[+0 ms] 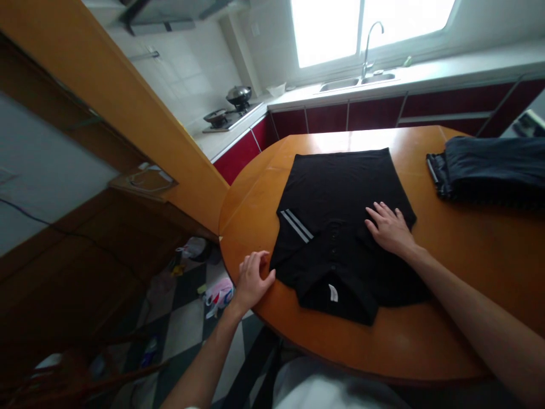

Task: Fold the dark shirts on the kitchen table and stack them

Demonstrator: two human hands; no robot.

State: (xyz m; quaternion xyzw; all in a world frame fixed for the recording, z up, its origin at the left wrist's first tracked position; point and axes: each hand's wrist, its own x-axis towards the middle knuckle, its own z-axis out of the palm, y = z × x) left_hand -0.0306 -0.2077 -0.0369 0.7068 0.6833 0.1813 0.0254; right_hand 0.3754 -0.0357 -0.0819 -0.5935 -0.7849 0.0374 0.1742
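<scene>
A black polo shirt (340,187) lies spread on the wooden table, its collar and white label toward me and its hem toward the window. The sleeve on the left, with two grey stripes, is folded inward over the body. My right hand (389,227) rests flat on the right side of the shirt, fingers spread. Just off the shirt's left edge, my left hand (254,278) is at the table's rim with fingers curved and thumb apart, nothing visible between them. The right sleeve is hard to make out, dark on dark and partly covered by my hand.
The round-ended table (251,199) carries a stack of folded dark clothes (494,167) at the right. Beyond it are a counter with a sink (340,84) and a stove (234,117) with pans. Bags (219,295) lie on the checked floor at left, near an orange wooden frame (128,108).
</scene>
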